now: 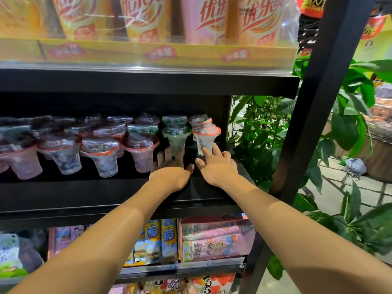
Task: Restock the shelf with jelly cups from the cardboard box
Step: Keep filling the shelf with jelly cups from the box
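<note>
Shop aisle, snack section.
Black shelf (148, 194) w/ rows of jelly cups (99, 153), packaged drink cups (203, 18) above, snack packs (212, 238) below; potted plant (275, 132) beside rack.

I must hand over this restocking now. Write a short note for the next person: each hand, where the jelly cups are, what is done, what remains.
Left hand: open, fingers straight, tips at the base of the green-lidded jelly cup.
Right hand: open, fingertips against the orange-lidded jelly cup at the row's right end.
Both cups stand upright on the black middle shelf, beside the red-lidded jelly cups.
Done: these cups are placed.
Left: the cardboard box is out of view, so remaining stock is unknown.
</note>
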Available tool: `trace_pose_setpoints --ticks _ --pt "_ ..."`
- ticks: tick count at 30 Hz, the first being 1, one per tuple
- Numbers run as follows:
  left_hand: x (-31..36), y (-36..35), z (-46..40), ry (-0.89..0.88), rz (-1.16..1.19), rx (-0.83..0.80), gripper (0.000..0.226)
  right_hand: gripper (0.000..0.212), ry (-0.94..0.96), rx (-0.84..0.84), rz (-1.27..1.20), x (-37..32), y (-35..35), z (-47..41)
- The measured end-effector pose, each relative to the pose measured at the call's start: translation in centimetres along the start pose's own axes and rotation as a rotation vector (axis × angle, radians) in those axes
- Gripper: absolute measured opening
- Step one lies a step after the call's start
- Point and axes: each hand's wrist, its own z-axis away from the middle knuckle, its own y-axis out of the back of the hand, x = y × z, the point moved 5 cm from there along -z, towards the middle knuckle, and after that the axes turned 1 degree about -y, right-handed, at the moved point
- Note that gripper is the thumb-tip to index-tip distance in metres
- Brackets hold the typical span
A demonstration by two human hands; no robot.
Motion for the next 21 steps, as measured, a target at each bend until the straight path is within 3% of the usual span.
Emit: trace_pose_setpoints --ticks 14,21 --pt "0.1 0.8 0.9 -0.006 0.04 -0.008 0.077 0.059 0.019 -0.035 -0.032 -0.9 -0.1 0.6" --pt "0.2 1.5 4.5 -0.054 -0.049 -0.018 0.071 0.068 0.065 -0.035 -0.022 -0.9 0.3 2.9"
